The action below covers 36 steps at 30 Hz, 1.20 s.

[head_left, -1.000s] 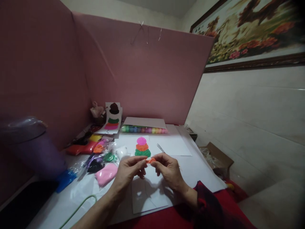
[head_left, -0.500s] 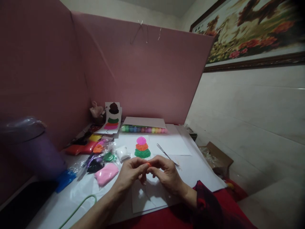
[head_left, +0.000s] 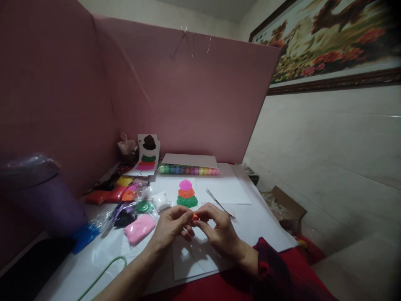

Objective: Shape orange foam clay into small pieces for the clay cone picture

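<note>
Between my fingertips is a small lump of orange modelling clay (head_left: 195, 216). My left hand (head_left: 172, 223) pinches it from the left with thumb and forefinger. From the other side my right hand (head_left: 217, 225) closes on it the same way. Both hands hover over a white sheet (head_left: 194, 267) near the table's front edge. Just beyond them lies a picture of stacked pink, orange and green shapes (head_left: 187, 193). A metal tweezer-like tool (head_left: 216, 199) rests to the right of it.
Bagged clay in several colours lies on the left, including a pink pack (head_left: 139, 229) and a white pack (head_left: 161, 201). A row of coloured balls (head_left: 189, 169) sits at the back beside a propped card (head_left: 147, 154). A purple cup-like container (head_left: 46, 196) stands far left.
The fingertips have drawn slightly apart, so more of the orange clay shows between them. Both hands stay in nearly the same place.
</note>
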{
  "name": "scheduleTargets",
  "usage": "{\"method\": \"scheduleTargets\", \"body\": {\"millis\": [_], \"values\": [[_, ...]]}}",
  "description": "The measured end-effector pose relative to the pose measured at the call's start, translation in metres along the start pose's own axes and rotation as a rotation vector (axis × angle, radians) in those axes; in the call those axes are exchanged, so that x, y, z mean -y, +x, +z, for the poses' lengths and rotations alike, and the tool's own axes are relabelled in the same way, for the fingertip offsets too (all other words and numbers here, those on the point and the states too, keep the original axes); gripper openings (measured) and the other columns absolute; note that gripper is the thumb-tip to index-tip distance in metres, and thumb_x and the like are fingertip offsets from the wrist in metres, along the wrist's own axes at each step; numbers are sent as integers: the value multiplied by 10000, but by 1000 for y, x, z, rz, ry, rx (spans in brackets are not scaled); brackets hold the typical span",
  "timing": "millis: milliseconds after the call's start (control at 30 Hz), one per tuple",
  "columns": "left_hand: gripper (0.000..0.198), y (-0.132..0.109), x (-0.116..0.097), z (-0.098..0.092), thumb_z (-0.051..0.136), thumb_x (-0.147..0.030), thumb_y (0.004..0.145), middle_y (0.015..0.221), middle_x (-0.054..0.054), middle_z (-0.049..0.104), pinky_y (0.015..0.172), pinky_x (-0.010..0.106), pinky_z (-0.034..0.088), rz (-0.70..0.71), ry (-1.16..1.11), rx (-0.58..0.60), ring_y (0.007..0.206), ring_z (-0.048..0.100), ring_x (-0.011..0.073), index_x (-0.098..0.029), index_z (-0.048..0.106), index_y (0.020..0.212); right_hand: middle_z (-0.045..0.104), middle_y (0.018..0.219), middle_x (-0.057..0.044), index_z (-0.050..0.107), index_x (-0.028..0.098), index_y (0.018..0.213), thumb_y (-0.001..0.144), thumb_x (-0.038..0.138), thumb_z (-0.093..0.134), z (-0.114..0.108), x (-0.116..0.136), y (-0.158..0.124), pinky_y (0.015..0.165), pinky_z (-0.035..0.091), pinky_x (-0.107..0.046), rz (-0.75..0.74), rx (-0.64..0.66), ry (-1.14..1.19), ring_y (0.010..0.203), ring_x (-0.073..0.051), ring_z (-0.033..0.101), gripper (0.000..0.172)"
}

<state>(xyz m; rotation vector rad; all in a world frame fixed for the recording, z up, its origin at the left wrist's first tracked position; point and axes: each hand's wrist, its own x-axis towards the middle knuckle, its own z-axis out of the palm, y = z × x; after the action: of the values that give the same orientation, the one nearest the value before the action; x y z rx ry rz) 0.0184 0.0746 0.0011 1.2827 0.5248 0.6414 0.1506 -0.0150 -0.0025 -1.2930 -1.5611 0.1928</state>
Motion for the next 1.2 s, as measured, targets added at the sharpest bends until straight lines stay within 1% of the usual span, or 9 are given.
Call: {"method": "scheduleTargets", "body": {"millis": [133, 333, 500, 633, 733, 833, 1000, 1100, 1200], "values": [[265, -1, 0, 0, 715, -356, 673, 502, -1, 603, 409, 196, 405, 32, 36, 23, 383, 515, 85, -113, 608, 675, 571, 762, -25, 592, 194, 845, 811, 121, 573, -1, 2, 0, 638, 457, -292, -49, 15, -44, 671, -161, 540, 82], [252, -1, 0, -1, 719, -336, 671, 566, 19, 628, 477, 235, 457, 33, -18, 31, 487, 571, 126, -120, 621, 756, 573, 750, -25, 588, 193, 849, 836, 174, 574, -1, 1, 0, 627, 453, -289, -23, 14, -45, 657, -159, 542, 27], [233, -1, 2, -3, 686, -338, 710, 529, 19, 619, 463, 228, 433, 9, 39, 62, 443, 562, 119, -116, 620, 738, 576, 741, -24, 582, 182, 813, 833, 158, 568, -2, 1, 0, 636, 443, -295, -36, 21, -53, 658, -157, 537, 34], [174, 1, 3, -3, 698, -281, 704, 510, 0, 610, 472, 210, 417, 27, -11, 35, 445, 543, 100, -128, 623, 738, 588, 728, -20, 588, 172, 795, 825, 195, 589, -1, 2, 2, 623, 464, -286, 97, 1, 100, 643, -145, 550, 38], [142, 2, 1, -3, 706, -246, 690, 559, -3, 618, 466, 216, 432, 53, -64, -35, 455, 536, 96, -129, 631, 723, 580, 673, 1, 575, 165, 782, 806, 251, 619, 2, -3, 5, 509, 467, -238, 246, -42, 333, 568, -119, 534, 100], [149, 2, 0, -4, 717, -245, 674, 625, 15, 640, 462, 222, 452, 53, -98, -75, 506, 573, 117, -128, 650, 737, 559, 633, 23, 571, 161, 775, 784, 271, 643, 4, -8, 6, 426, 442, -198, 323, -90, 474, 499, -92, 494, 133], [199, 2, 1, -5, 745, -260, 641, 622, 18, 634, 451, 226, 469, 57, -92, -47, 503, 575, 118, -116, 679, 762, 532, 577, 46, 580, 171, 786, 779, 259, 649, 4, -10, 4, 397, 420, -183, 337, -155, 428, 471, -87, 480, 112], [215, 2, 2, -4, 750, -255, 638, 601, 13, 630, 460, 242, 480, 63, -86, -1, 480, 568, 115, -112, 672, 777, 535, 578, 40, 604, 167, 777, 793, 258, 637, 4, -10, 3, 427, 437, -196, 323, -139, 408, 474, -87, 491, 99], [278, 1, 3, -3, 750, -255, 638, 584, -1, 627, 440, 247, 472, 84, -94, 7, 467, 566, 123, -124, 647, 861, 559, 628, 22, 624, 173, 858, 819, 265, 602, 4, -9, 3, 474, 474, -222, 285, -92, 434, 517, -103, 522, 102]]}}
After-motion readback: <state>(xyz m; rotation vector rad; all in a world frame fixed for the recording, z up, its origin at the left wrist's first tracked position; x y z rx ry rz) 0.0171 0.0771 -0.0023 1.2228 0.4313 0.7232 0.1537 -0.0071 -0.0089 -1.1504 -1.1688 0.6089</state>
